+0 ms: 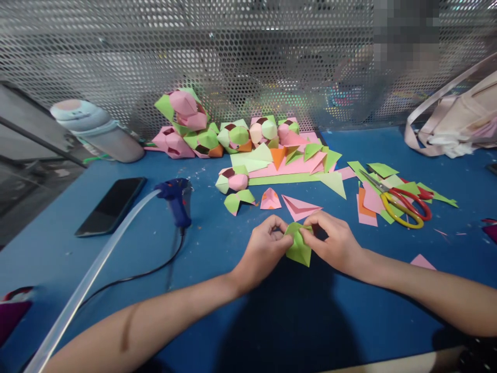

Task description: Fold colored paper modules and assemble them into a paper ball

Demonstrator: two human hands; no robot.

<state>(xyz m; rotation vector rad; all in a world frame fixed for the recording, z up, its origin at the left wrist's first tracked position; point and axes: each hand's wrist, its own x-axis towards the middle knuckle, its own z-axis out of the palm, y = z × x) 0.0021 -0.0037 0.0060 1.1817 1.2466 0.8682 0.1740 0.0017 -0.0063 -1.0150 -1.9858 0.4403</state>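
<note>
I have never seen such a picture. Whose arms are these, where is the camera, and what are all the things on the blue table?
No machine is here: both arms belong to one person, and the only camera sits on that person's head, looking forward and down. The left hand enters from the left, the right hand from the right. Both pinch one folded green paper over the blue table. Behind it lie loose pink and green paper pieces and, by the mesh wall, a row of folded paper shapes. To the left are a glue gun, a phone and a bottle; to the right, scissors and a pale bag.
</note>
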